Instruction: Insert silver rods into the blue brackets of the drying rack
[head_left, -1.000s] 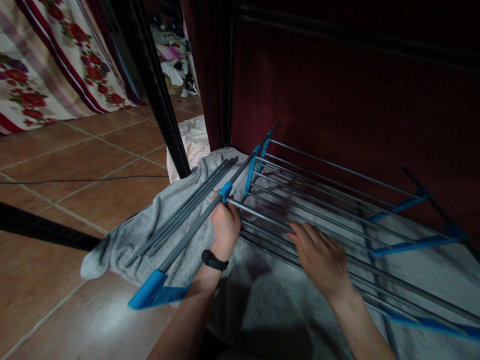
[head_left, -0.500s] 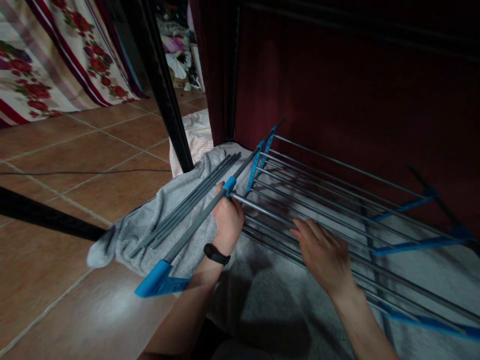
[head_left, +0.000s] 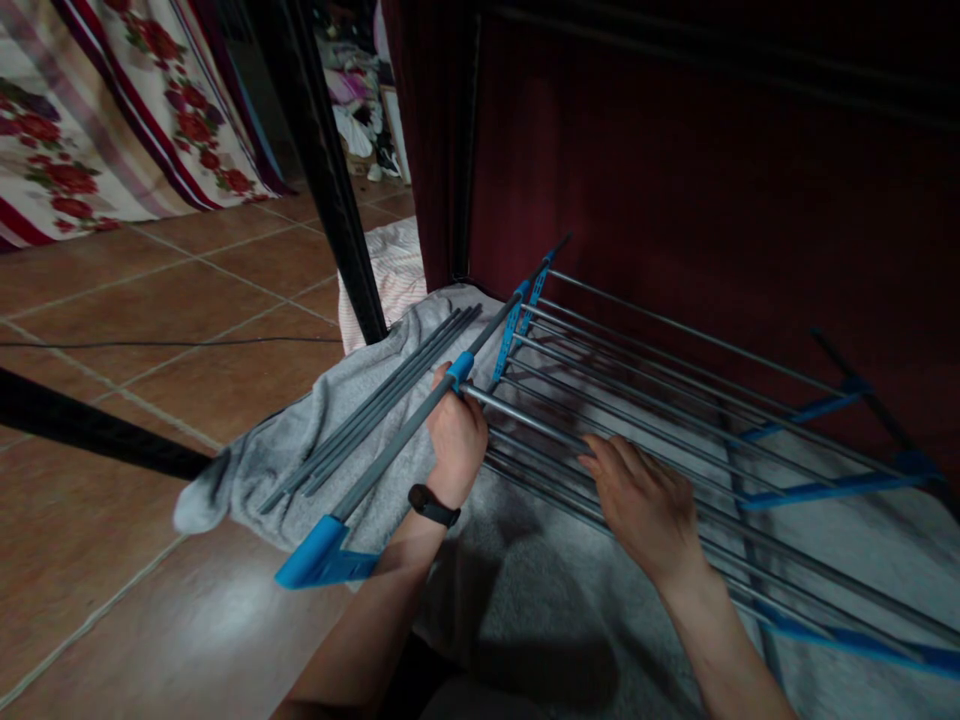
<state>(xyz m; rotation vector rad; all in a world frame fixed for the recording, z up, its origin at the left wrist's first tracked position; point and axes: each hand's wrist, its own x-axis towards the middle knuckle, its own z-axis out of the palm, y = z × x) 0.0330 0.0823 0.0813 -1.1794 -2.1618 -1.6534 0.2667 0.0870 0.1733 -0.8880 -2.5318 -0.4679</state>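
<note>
A rack of grey metal tubes (head_left: 615,352) with blue plastic joints lies tilted over a grey blanket. My left hand (head_left: 456,435), a black band on its wrist, is closed around the rack's side pole at a blue connector (head_left: 460,368); its fingertips are partly hidden behind the pole. From that connector a metal tube (head_left: 525,417) runs to the right. My right hand (head_left: 645,505) is closed over this tube farther along, fingers curled on top. A blue angled end piece (head_left: 319,558) caps the near end of the side pole.
Several loose grey tubes (head_left: 382,410) lie on the grey blanket (head_left: 244,500) left of the rack. Black metal legs (head_left: 330,180) stand at the left. A dark red panel (head_left: 637,180) rises behind the rack. A thin cable (head_left: 172,344) crosses the tiled floor (head_left: 97,420).
Very little differs. The near end of the side pole with its blue end piece has shifted slightly up and right; both hands keep their grip.
</note>
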